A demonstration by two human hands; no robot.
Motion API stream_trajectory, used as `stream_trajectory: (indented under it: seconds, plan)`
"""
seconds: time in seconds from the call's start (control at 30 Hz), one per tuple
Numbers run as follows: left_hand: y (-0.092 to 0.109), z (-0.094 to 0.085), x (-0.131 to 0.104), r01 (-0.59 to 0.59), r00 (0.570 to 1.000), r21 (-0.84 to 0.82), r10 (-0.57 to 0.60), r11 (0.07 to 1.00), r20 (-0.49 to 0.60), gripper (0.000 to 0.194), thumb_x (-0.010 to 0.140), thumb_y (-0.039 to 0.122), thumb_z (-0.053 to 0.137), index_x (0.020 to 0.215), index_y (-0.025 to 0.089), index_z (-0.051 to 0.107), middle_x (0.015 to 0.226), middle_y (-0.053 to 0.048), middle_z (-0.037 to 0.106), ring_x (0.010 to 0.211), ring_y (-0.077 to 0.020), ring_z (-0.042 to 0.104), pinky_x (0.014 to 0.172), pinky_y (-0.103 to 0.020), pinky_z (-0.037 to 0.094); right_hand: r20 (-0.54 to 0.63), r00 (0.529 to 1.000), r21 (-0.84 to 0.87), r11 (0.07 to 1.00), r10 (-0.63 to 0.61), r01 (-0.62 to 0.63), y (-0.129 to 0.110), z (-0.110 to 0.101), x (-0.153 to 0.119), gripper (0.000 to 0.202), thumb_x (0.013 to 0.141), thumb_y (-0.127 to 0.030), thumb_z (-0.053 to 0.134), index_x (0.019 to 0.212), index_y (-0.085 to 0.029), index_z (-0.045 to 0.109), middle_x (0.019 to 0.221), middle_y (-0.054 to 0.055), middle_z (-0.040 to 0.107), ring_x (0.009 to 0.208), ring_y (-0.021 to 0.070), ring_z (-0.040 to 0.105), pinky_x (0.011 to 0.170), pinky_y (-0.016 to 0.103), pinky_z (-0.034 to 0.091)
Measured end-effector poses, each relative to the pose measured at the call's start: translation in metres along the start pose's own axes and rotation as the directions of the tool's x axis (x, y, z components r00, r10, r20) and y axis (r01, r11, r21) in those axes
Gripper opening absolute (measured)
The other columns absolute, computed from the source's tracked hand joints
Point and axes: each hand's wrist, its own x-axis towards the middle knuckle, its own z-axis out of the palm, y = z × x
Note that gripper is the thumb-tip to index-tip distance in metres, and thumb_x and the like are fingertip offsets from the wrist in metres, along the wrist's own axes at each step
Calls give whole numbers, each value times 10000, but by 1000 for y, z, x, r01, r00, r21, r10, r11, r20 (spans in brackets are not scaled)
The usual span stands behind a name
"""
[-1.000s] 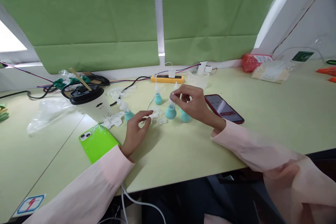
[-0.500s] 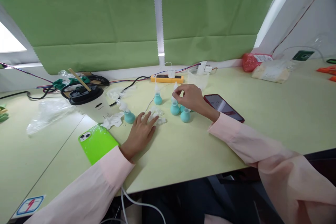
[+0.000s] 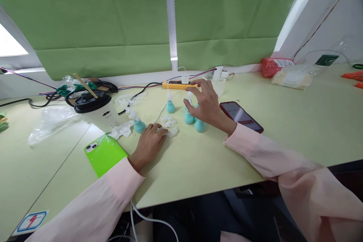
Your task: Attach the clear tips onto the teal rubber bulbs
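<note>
Teal squeeze bulbs with pale nozzles stand upright in a loose cluster on the tabletop point(image 3: 255, 151), long axes vertical, straight ahead of the person and slightly right of centre. The right hand point(image 3: 204, 106) is nearer them: it hovers over the pair of bulbs point(image 3: 189, 117) closest to it, fingers spread and apart, thumb beside a nozzle, clamped on nothing that can be seen. One more bulb point(image 3: 200, 125) sits just below the palm, another point(image 3: 170, 106) stands a little to the left and farther back, and a fifth point(image 3: 138, 125) stands apart, well to the left.

Largest among the things around are the lidded cup point(image 3: 98, 110) with a wooden stick at far left, the green phone point(image 3: 104, 153) lying flat near the left sleeve, and the red phone point(image 3: 241, 117) just right of the right wrist. A yellow power strip point(image 3: 177, 84) lies behind the bulbs, under the right fingertips.

The left hand point(image 3: 149, 143) rests on the tabletop, fingers curled lightly onto small clear wrappers point(image 3: 169, 126) lying between it and the bulbs; whether it grips one I cannot tell. Those scraps are the only clutter in the gap between the two hands.
</note>
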Motion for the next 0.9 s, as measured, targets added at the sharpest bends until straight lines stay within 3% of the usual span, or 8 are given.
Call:
stream_trajectory:
  seconds: [0.07,0.13,0.23,0.37,0.47,0.7,0.8,0.9]
  plan:
    - [2,-2,0,27,1000,14,-27,1000,10,257,779,223,426,986,179,573,931,-103,561,837,-241,506,691,-362,428,-94,968,30,971,-233,237,-8,-3,-5,190,757,-240,456,913,-164,533,1034,104,464,970,233,410,771,384,363]
    - [3,-4,0,55,998,40,-55,998,20,258,777,253,437,982,172,571,899,-100,569,812,-233,516,683,-351,426,-95,891,79,889,-444,451,-19,-4,-13,141,771,-194,438,877,-168,527,983,87,479,943,218,409,767,383,376]
    - [5,-7,0,91,995,85,-94,992,35,238,776,283,440,912,162,595,855,-94,576,792,-229,524,660,-332,420,79,787,149,787,-612,598,-34,0,-28,169,781,-121,387,883,-135,522,940,90,501,911,207,410,724,347,399]
    - [5,-10,1,141,988,99,-147,985,52,243,752,318,477,873,159,616,832,-93,585,802,-243,526,634,-323,408,430,721,180,834,-543,521,-45,9,-42,212,784,-99,341,889,-101,524,865,109,516,846,209,423,639,317,397]
    - [4,-11,1,168,983,41,-171,985,71,261,731,344,502,894,174,615,843,-81,586,815,-240,528,648,-321,399,571,675,167,872,-466,461,-45,10,-50,219,804,-163,339,911,-99,519,853,116,517,831,221,426,630,325,386]
    - [8,-4,-2,206,978,57,-207,977,21,336,765,420,413,979,209,564,922,-90,538,891,-283,465,662,-389,354,633,683,150,924,-364,352,-38,3,-63,256,845,-250,310,946,-119,505,854,104,516,846,212,436,631,300,372]
    - [11,0,-4,148,989,141,-150,979,3,409,798,384,363,1154,191,428,1039,-126,492,914,-301,427,664,-424,334,622,709,144,938,-333,315,-36,2,-67,261,845,-284,327,961,-127,500,853,101,515,851,208,445,591,276,365]
    - [10,3,-4,83,996,158,-86,984,15,347,829,314,320,1134,194,434,1097,-115,484,944,-292,404,697,-444,310,606,735,125,949,-303,288,-34,4,-69,272,851,-300,323,990,-132,485,851,96,523,844,204,465,565,269,357]
